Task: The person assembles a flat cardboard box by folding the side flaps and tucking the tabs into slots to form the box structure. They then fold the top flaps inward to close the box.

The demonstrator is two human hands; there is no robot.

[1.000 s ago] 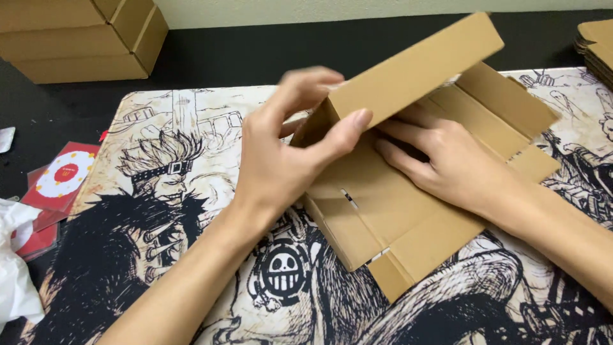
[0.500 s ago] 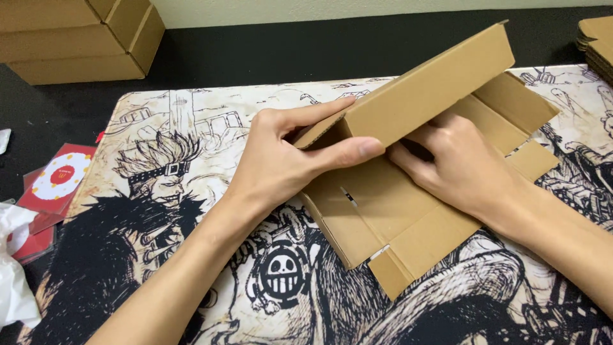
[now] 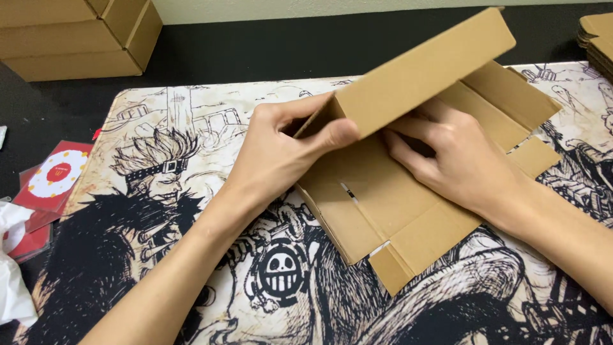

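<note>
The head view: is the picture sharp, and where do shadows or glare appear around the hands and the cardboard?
In the head view, the light is soft and even, with no glare; the left hand and right hand look sharp, without motion blur; a shadow lies under the raised flap of the cardboard box, around the right fingers; the printed mat stays in focus.

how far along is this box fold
Done: the long side wall of the cardboard box blank stands raised. In hand: the left hand pinches that wall's near end, while the right hand presses inside on the base panel. Left: the front flaps and right-side flaps lie flat on the printed mat, unfolded.
</note>
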